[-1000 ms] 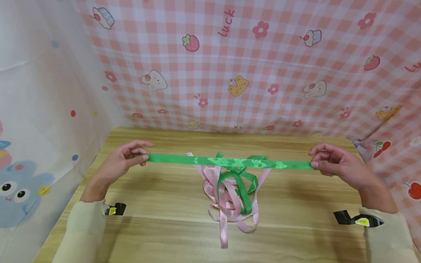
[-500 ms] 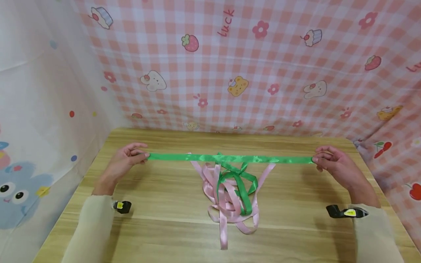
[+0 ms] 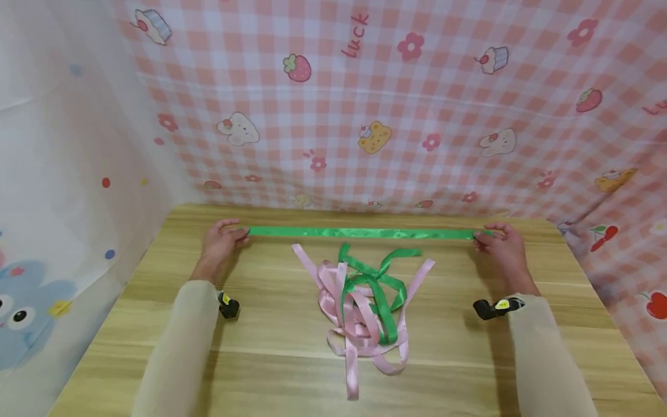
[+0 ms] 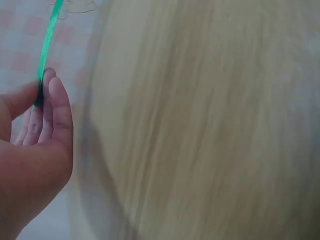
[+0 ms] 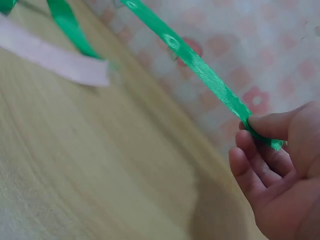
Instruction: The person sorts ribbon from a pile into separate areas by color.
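A shiny green ribbon (image 3: 359,233) is stretched straight between both hands near the back of the table. Its left end is pinched between thumb and fingers of the left hand (image 3: 223,240). In the left wrist view the same ribbon (image 4: 48,40) runs up and away from the pinch. My right hand (image 3: 501,246) pinches the other end; a short tail sticks out past the thumb in the right wrist view, where the ribbon (image 5: 200,67) looks taut. In front of it lies a loose heap of pink ribbons (image 3: 352,365) tangled with more green ribbon (image 3: 384,307).
The wooden table (image 3: 281,370) carries the ribbon heap at its middle. Behind it hangs a pink checked cloth (image 3: 333,104), close to the back edge. A white patterned cloth (image 3: 62,150) hangs at the left. Small black cameras sit on both wrists.
Both hands have moved toward the back edge and closer together, carrying the green ribbon away from over the heap. The heap has stayed in place, its upper green ends now uncovered.
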Motion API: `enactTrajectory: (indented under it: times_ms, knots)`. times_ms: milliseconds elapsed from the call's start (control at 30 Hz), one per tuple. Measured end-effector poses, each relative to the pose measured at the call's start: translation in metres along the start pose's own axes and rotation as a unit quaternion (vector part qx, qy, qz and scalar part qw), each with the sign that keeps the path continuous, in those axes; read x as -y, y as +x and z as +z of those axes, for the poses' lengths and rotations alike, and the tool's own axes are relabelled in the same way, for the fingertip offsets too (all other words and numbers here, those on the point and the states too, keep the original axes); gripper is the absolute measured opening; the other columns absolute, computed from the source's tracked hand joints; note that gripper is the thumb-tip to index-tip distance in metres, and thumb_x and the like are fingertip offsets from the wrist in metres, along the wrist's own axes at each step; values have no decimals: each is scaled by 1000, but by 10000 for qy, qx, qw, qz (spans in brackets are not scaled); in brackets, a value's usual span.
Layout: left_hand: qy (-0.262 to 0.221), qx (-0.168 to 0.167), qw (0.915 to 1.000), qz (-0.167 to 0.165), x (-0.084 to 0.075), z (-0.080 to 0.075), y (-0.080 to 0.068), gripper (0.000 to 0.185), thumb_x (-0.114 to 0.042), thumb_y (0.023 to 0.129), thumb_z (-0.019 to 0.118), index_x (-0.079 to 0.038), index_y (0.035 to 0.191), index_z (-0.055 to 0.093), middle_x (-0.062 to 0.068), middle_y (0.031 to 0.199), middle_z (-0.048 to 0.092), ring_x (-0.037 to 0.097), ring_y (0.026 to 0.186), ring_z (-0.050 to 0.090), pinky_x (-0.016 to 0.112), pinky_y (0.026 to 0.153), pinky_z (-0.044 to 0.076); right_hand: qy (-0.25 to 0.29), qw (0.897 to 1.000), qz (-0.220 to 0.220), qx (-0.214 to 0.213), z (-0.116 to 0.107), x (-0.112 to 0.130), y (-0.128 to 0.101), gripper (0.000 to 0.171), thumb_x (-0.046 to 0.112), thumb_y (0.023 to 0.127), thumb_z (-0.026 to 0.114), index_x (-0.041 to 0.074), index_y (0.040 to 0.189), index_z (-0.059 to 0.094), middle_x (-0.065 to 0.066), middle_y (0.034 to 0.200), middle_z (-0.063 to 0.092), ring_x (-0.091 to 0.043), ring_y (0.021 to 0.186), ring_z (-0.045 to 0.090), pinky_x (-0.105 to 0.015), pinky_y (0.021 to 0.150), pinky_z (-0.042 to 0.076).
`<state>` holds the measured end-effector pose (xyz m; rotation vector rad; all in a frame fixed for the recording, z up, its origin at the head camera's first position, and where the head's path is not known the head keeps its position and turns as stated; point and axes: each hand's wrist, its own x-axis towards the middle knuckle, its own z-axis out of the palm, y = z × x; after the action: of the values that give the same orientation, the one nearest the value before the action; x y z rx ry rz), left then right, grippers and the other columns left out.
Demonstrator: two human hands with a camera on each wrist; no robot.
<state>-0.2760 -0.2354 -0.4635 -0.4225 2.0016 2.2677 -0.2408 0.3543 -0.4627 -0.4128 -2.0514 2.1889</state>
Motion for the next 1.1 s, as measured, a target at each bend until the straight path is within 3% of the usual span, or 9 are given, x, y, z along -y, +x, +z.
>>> enactTrajectory:
  times_ms: [167,333,600,1100]
  knots:
    - [-234,-424,9987,-143,14,8,19,41,4,95,61,4,133,46,-4,77,71,8,65,67,20,70,57,28,9973,408,-615,6,-14,11,21,-1,94,62,8,104,46,3,64,66,-8,53,61,-22,51,54]
    - [-329,-928,9950,-196,15,13,24,38,2,90,68,4,124,52,-3,75,69,6,62,67,18,64,56,80,9946,415,-947,9,-25,18,21,-1,92,65,6,103,48,3,61,65,-7,46,58,-22,43,50]
    - [-838,-1637,9818,-468,13,24,29,27,9,83,72,-3,103,59,-1,67,67,6,51,62,18,50,52,-131,9876,546,-1467,14,-29,22,25,-3,86,72,7,96,51,7,55,62,-5,40,54,-19,38,46]
    - [-365,-1969,9786,-464,12,31,26,45,6,82,75,3,125,59,-6,71,64,1,54,60,14,52,51,-559,9816,503,-1753,21,-29,21,36,3,85,75,10,109,49,16,61,65,-3,40,55,-19,39,46]
